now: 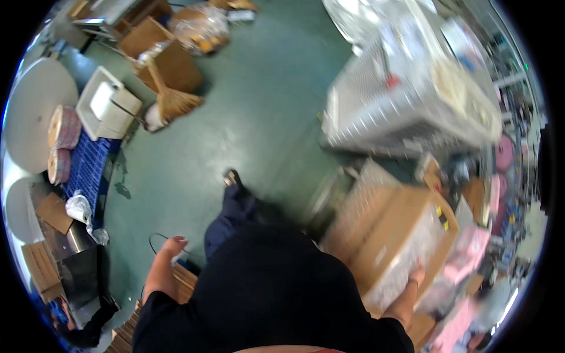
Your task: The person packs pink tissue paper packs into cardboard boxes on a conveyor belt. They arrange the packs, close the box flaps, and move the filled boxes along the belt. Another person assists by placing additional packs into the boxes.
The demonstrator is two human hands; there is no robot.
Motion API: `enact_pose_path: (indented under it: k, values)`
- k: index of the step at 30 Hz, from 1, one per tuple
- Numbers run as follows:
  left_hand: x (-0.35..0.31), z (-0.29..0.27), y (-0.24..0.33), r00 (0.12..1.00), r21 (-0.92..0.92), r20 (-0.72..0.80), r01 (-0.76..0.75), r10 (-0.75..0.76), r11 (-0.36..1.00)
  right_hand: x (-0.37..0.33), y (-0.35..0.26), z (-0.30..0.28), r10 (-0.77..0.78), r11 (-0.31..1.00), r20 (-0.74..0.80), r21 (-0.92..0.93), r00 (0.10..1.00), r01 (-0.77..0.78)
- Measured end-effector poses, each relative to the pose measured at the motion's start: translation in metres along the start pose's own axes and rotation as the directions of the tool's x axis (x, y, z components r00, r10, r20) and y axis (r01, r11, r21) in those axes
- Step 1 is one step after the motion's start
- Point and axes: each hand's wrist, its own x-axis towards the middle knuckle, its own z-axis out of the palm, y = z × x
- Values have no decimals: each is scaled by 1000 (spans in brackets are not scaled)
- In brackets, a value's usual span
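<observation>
Head view: the wearer's black top [259,288] fills the near middle, one dark shoe [232,177] on the floor beyond it.
Left hand: [173,246] out to the side above the floor, fingers loosely parted, apparently with nothing in them; a thin dark loop [154,237] shows just beside it.
Right hand: [416,275] reaching over the open carton, against the clear plastic; I cannot tell whether the fingers grip it or only rest there.
Carton: [372,226] brown, long, at the wearer's right, with clear plastic [389,284] crumpled in its opening.
Floor: [241,106] smooth green, dull light on it, dark stains near the blue pallet.
Right side: pink packages [465,253] past the carton; farther forward, a bulky wrapped stack [388,115] — silvery and pale.
Left side: a blue pallet [89,167] with banded rolls [63,128] at its edge, a white bin [120,115] just beyond.
Far floor: a straw broom [176,103] before an open brown box [170,66], more plastic-wrapped goods behind.
Hard to make out: the right fingertips blur into the plastic — the carton's depth and contents underneath are hidden; another person [91,329], lower left, is cut by the dark fisheye rim, and the crowded far right is too small and smeared to sort.
</observation>
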Motion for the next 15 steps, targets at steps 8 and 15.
enact_pose_path:
  k: [8,15]
  values:
    - [115,-297,222,884,145,-83,-445,459,884,-22,-412,22,-295,893,375,434,879,115]
    - [199,-492,441,720,-76,-375,-652,584,755,-17,-633,57,-368,927,661,318,654,200]
